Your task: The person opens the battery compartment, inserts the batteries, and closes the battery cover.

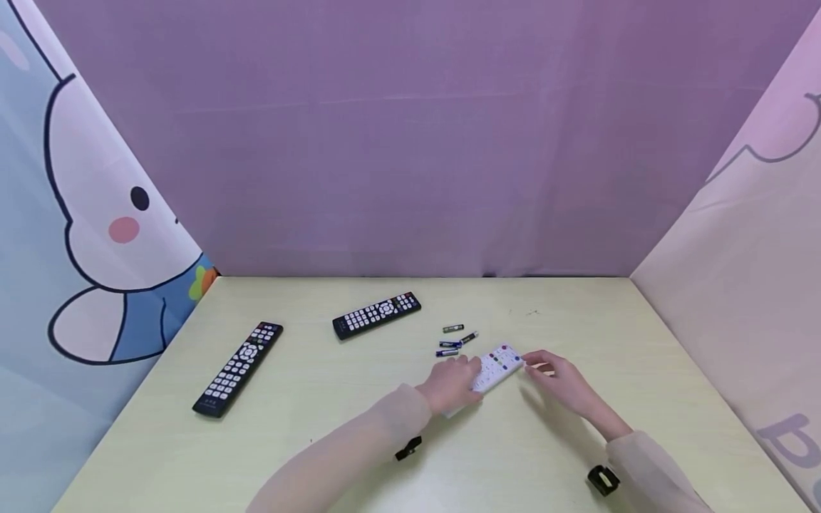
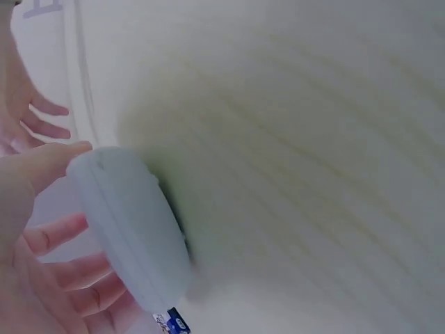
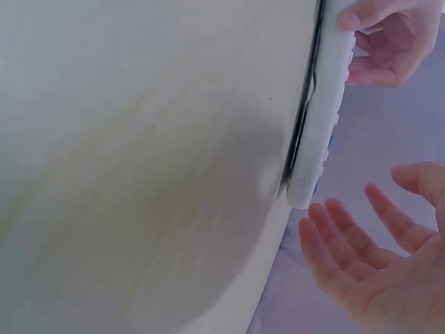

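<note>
Head: left hand grips near part of white remote, buttons up; batteries just beyond. Left wrist: remote between thumb and fingers. Right wrist: right hand unladen, fingers relaxed beside remote's far end; contact unclear.

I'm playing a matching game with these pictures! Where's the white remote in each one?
Head: the white remote is right of centre, below the middle, partly covered by the left hand.
Left wrist: the white remote is at the lower left, one end towards the camera.
Right wrist: the white remote is at the upper right, seen from its side.
Shared landmark: the left hand, gripping it in all three.
</note>
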`<state>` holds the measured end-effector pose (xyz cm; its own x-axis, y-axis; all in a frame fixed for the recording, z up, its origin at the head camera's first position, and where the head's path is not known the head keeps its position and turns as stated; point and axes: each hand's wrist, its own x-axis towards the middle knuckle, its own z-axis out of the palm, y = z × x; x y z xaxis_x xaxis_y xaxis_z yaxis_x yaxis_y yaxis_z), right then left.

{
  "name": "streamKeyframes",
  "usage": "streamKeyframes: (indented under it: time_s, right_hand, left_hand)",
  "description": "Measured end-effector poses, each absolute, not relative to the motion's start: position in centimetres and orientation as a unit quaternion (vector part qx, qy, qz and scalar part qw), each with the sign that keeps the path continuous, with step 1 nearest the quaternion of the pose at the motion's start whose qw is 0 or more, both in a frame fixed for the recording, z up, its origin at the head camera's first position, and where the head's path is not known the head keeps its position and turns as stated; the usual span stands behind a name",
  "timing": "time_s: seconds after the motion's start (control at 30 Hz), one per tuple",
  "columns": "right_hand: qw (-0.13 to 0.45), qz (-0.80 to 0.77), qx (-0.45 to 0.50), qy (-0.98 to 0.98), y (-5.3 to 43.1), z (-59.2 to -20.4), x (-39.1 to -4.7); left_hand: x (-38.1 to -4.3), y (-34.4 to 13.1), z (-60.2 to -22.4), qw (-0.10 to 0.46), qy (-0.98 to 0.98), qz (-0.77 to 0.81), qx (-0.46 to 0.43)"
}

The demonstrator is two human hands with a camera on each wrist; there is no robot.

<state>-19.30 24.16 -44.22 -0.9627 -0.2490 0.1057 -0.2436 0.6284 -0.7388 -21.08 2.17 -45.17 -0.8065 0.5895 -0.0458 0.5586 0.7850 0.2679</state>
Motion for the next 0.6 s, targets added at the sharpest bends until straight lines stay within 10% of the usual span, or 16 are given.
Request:
streamKeyframes:
  time_s: [0.6]
  right_hand:
    - [-0.002, -0.405, -0.146, 0.903, 24.0, -44.2, -18.6]
  left_hand:
    - [-21.2, 0.4, -44.3, 0.120, 0.918, 0.325, 0.192]
